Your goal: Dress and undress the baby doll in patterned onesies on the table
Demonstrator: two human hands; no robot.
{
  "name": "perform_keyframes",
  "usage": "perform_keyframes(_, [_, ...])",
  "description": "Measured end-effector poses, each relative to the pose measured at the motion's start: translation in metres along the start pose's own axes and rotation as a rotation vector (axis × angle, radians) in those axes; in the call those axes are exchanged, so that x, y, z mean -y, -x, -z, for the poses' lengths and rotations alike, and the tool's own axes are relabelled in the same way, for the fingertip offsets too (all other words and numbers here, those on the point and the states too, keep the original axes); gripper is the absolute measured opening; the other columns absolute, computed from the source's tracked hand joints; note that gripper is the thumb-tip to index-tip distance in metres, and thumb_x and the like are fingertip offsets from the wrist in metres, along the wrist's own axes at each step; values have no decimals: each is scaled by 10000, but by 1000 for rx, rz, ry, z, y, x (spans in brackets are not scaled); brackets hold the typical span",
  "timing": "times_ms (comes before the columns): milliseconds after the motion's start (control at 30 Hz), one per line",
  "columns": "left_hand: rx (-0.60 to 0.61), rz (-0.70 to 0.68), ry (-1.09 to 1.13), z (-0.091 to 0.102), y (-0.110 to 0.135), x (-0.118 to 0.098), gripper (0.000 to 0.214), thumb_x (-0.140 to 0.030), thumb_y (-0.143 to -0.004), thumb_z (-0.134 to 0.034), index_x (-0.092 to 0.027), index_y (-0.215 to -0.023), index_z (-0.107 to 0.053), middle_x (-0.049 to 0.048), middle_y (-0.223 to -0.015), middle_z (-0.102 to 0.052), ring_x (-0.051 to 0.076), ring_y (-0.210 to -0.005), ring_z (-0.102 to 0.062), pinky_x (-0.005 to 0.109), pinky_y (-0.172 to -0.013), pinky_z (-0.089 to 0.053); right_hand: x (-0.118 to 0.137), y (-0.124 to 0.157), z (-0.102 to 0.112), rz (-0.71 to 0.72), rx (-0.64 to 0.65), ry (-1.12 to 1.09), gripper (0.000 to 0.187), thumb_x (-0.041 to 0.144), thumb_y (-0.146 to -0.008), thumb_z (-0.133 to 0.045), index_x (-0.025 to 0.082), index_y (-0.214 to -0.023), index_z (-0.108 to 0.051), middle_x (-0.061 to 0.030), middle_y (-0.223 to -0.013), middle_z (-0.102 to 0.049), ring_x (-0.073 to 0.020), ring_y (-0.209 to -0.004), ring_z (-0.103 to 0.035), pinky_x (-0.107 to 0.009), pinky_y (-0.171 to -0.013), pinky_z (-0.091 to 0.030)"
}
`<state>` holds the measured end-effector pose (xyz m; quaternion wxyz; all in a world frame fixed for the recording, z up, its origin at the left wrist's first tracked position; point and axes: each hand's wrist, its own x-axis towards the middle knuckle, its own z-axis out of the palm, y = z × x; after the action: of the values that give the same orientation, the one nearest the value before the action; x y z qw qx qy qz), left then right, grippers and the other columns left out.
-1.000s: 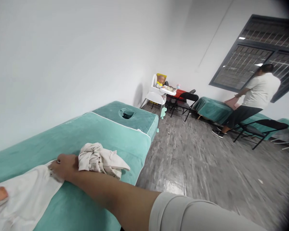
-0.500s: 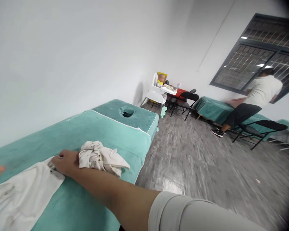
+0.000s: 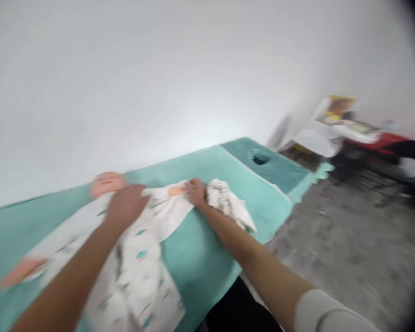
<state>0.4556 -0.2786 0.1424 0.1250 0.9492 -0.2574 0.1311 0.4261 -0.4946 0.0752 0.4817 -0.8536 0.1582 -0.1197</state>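
A baby doll (image 3: 108,182) lies on its back on the green padded bed (image 3: 207,258), its head towards the wall. Over it is a white baby garment (image 3: 141,249) with green and dark prints. My left hand (image 3: 127,205) rests on the garment at the doll's upper chest, its fingers too blurred to show whether they grip. At the end of the outstretched sleeve (image 3: 164,203), beside the doll's hand (image 3: 177,190), my right hand (image 3: 196,191) is closed on the sleeve cuff. A crumpled white printed cloth (image 3: 228,203) lies just right of that hand.
The bed stands against a white wall (image 3: 159,83) and has a face hole (image 3: 260,159) at its far end. Beyond it are a white high chair (image 3: 316,140) and dark folding chairs, blurred. Grey floor (image 3: 332,258) runs along the right.
The view has swung left, bringing the doll and my left hand into sight. My right hand stays at the sleeve end. The person by the window is out of view.
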Motion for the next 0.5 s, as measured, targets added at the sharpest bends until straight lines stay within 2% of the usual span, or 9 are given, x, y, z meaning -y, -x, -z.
perform_keyframes(33, [-2,37,-30,13,13,18,330,-363,-953,-491,-159,-1177,-621,123,-1188,-656,295,-1157,-580,474,-1006,-450,-6,-2,4,40,-41,-18,121,275,-913,-489,171,-905,-551,-81,-1044,-593,-216,-1073,-524,-338,-893,-447])
perform_keyframes(100, [-44,120,4,30,35,42,362,-352,-956,-415,-174,-1203,-610,128,-1237,-643,312,-1211,-551,464,-1034,-424,-17,-4,5,118,-99,-54,203,271,-897,-518,151,-1050,-575,-162,-1283,-507,-288,-1284,-400,-435,-1055,-358])
perform_keyframes(133, [-71,168,75,34,43,50,368,-354,-949,-403,-177,-1198,-608,126,-1244,-635,303,-1212,-552,451,-1037,-426,-20,-3,3,188,-126,-59,244,278,-892,-542,155,-1098,-586,-169,-1328,-485,-300,-1312,-376,-464,-1101,-309])
perform_keyframes(167, [-84,209,171,36,51,57,363,-356,-934,-411,-180,-1181,-610,121,-1243,-630,289,-1204,-560,434,-1034,-437,-19,0,-1,323,-124,-33,270,297,-901,-553,160,-1130,-596,-165,-1313,-507,-300,-1291,-406,-475,-1110,-302])
perform_keyframes(233, [-80,291,370,36,61,66,344,-326,-876,-457,-188,-1151,-611,110,-1250,-611,264,-1199,-566,411,-1028,-458,-8,8,-13,534,-17,-11,288,358,-929,-566,187,-1156,-613,-135,-1240,-572,-283,-1228,-472,-465,-1112,-315])
perform_keyframes(300, [-49,372,507,37,66,73,393,-278,-807,-499,-199,-1180,-594,105,-1305,-570,255,-1243,-545,414,-1059,-448,11,16,-28,634,227,-38,335,432,-941,-577,216,-1196,-607,-102,-1213,-597,-258,-1203,-504,-430,-1099,-350])
perform_keyframes(367, [9,443,586,42,68,79,476,-241,-746,-529,-206,-1219,-568,108,-1364,-528,264,-1306,-503,440,-1111,-409,33,19,-43,628,438,-87,437,495,-914,-617,239,-1265,-575,-88,-1269,-565,-246,-1233,-494,-402,-1083,-382])
perform_keyframes(400, [60,467,625,46,68,82,517,-231,-718,-546,-210,-1234,-555,108,-1394,-508,272,-1335,-481,452,-1122,-399,42,18,-49,610,498,-100,507,520,-887,-646,245,-1301,-552,-90,-1307,-535,-246,-1256,-479,-396,-1073,-395])
perform_keyframes(500, [275,474,717,61,71,89,697,-218,-635,-628,-233,-1319,-493,110,-1497,-421,299,-1411,-402,458,-1127,-402,58,8,-58,539,553,-93,675,564,-772,-744,227,-1312,-520,-108,-1337,-481,-264,-1262,-458,-394,-1036,-412])
